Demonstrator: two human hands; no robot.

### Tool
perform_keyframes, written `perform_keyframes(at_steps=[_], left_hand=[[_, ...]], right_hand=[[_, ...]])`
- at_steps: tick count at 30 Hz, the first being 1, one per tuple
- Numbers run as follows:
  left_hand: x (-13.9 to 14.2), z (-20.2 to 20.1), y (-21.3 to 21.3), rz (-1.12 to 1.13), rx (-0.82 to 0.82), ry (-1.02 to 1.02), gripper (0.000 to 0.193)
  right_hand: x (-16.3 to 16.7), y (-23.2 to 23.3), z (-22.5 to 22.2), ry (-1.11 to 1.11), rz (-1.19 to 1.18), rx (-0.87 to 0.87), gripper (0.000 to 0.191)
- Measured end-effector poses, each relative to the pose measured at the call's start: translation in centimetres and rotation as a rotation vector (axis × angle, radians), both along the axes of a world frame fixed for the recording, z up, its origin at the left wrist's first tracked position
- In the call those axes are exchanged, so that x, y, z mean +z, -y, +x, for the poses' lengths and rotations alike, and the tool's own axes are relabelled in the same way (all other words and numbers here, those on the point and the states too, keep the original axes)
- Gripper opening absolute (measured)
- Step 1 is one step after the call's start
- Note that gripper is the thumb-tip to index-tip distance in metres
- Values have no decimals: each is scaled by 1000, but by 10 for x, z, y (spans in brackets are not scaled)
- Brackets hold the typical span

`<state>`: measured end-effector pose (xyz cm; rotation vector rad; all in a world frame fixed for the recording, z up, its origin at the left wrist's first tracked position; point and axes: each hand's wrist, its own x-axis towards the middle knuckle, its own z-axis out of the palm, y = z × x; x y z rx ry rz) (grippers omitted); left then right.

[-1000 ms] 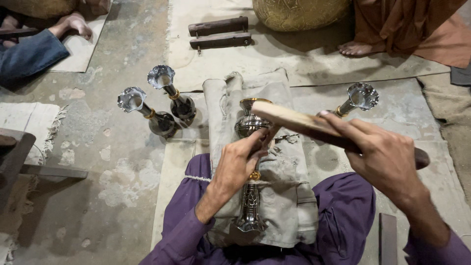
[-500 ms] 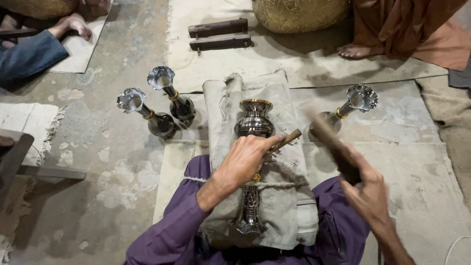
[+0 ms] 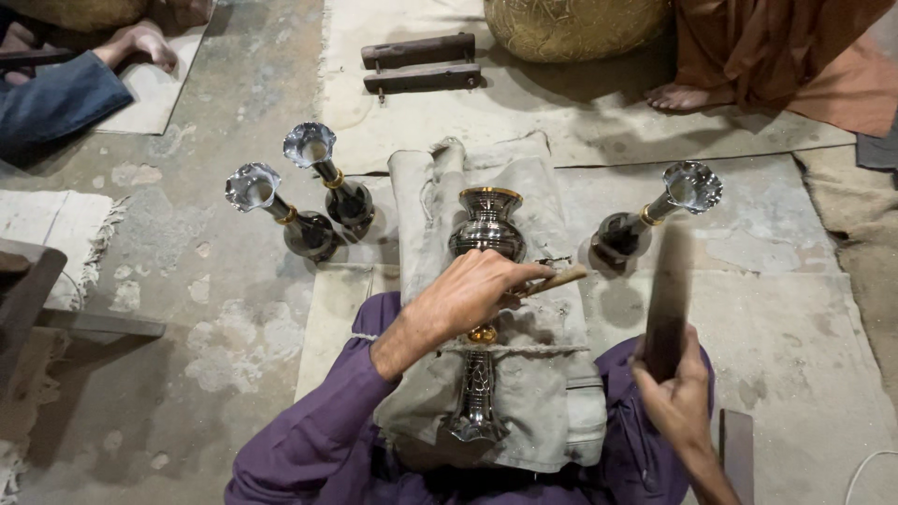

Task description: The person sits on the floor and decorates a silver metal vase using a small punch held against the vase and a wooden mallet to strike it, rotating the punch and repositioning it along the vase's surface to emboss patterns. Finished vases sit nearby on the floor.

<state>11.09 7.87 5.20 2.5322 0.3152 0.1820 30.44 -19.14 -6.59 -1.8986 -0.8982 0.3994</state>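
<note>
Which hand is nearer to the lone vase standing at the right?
Right. The right hand, holding a dark wooden bat, is below the lone vase. The left hand rests on the metal vase on the lap, farther left.

Three dark trumpet-mouthed vases: two (image 3: 281,213) (image 3: 329,180) left, one (image 3: 652,213) right. Two wooden bars (image 3: 421,64) and a patterned brass vessel (image 3: 572,26) lie beyond, on concrete floor (image 3: 206,309).

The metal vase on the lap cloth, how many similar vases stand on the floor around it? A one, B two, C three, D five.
C: two vases stand left of the lap vase, one vase right.
</note>
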Motion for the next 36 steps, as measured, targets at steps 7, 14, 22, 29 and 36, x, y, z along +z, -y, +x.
perform_keyframes(at_steps=[7,14,22,29,36], left_hand=[[-1,9,-6,-71,-109,-23,53],[-1,-24,8,-378,173,319,52],[-50,-82,98,-1233,924,770,72],[-111,-65,114,-1121,907,1046,71],[-101,-71,109,-877,801,916,54]], right_hand=[[-6,15,-26,105,-86,-23,56],[19,26,-57,-51,-88,95,49],[16,7,-127,83,-3,509,52],[23,0,-130,482,76,573,64],[40,-3,-99,257,144,728,70]])
